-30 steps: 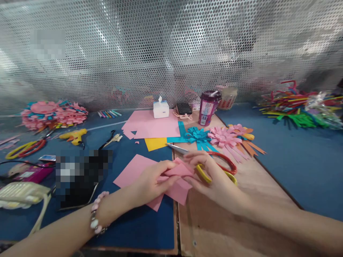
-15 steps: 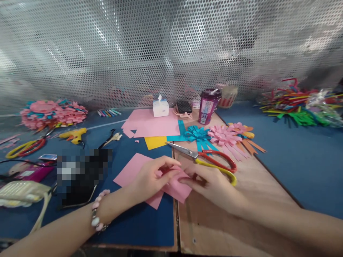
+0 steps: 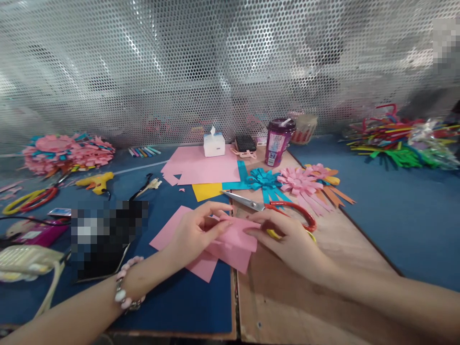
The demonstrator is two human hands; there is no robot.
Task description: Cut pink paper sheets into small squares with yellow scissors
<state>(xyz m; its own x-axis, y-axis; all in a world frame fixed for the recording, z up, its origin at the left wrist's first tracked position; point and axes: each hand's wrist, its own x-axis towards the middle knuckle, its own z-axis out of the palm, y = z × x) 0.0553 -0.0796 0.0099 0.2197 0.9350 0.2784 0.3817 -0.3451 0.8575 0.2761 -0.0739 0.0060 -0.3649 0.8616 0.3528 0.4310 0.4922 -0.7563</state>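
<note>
A piece of pink paper (image 3: 235,242), bent over along its upper part, is held between my two hands near the table's front. My left hand (image 3: 199,232) pinches its left side, thumb and fingers closed on it. My right hand (image 3: 282,235) grips its right edge between thumb and fingers. Another pink sheet (image 3: 170,229) lies under my left hand on the blue surface. Scissors with red and yellow handles (image 3: 251,202) lie just beyond my hands, the yellow handle partly hidden behind my right hand.
Behind are a large pink sheet (image 3: 208,165), yellow paper (image 3: 206,190), a tissue box (image 3: 214,145), a purple cup (image 3: 278,143) and paper flowers (image 3: 296,180). A glue gun (image 3: 96,182) and a dark pixelated object (image 3: 108,244) lie left; colourful strips (image 3: 395,136) lie right.
My hands have moved slightly apart, and the upper part of the held pink paper now shows as a wider fold. The view has shifted slightly.
</note>
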